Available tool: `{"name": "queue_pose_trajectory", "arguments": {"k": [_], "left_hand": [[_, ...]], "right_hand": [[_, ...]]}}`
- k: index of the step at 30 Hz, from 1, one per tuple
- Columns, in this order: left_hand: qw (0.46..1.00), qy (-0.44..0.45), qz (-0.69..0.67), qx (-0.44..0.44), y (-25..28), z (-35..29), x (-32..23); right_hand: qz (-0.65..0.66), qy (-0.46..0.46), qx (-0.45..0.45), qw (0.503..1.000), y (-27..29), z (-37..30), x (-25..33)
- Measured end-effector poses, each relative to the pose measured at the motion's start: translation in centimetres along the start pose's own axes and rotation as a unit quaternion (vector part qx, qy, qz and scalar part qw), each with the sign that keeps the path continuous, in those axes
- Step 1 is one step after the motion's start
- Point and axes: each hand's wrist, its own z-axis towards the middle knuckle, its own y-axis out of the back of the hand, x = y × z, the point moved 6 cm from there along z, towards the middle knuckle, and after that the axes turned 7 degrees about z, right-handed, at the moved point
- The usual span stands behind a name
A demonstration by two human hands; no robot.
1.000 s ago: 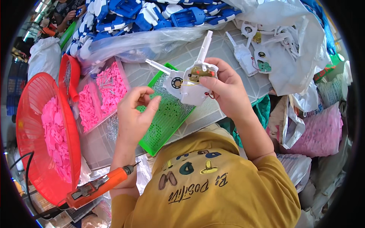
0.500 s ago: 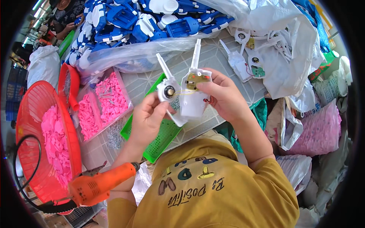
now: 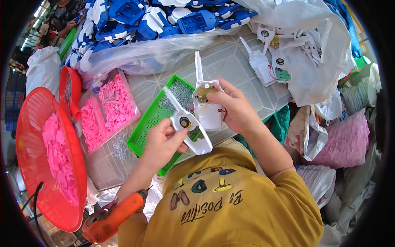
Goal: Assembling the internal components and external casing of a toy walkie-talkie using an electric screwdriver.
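Observation:
My left hand (image 3: 161,143) grips one white plastic shell half (image 3: 202,147), a ring-ended handle piece with a thin stem and a round dark speaker. In my right hand (image 3: 235,106) is the other white shell half (image 3: 210,118), its stem pointing away from me. My right thumb rests by a yellowish circuit board (image 3: 207,93) set in that half. Thin wires show near the board. The two halves are close together, inner sides up. Beneath them lies a green perforated basket (image 3: 138,140) with many small screws (image 3: 181,90).
An orange electric screwdriver (image 3: 113,220) is beside my left forearm. A red basket (image 3: 78,164) holds pink parts; more pink pieces (image 3: 117,103) lie in a clear tray. Blue-and-white plastic parts (image 3: 197,21) heap at the back. White shells with wiring (image 3: 260,68) lie back right.
My left hand has moved lower, turning its shell half so its stem leans further left. My right hand's half has shifted slightly down and left. The screwdriver has swung down and tilted.

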Motion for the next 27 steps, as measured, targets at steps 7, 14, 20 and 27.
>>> {"name": "queue_pose_trajectory", "arguments": {"k": [7,14,20,27], "left_hand": [[0.874,-0.187,0.397,-0.209,2.4,-1.6,-5.5],[0.811,-0.393,0.381,-0.208,0.2,-0.6,-8.1],[0.804,-0.401,0.384,-0.212,-0.3,-0.1,-7.9],[0.785,-0.419,0.402,-0.216,-0.8,-0.1,-7.9]], "right_hand": [[0.043,-0.047,0.023,0.998,-1.4,0.4,-2.0],[-0.011,-0.048,0.028,0.998,-1.8,0.4,-2.8],[-0.114,0.011,0.034,0.993,-1.7,0.4,-2.9],[-0.198,0.029,0.020,0.980,-1.7,0.1,-2.5]]}}
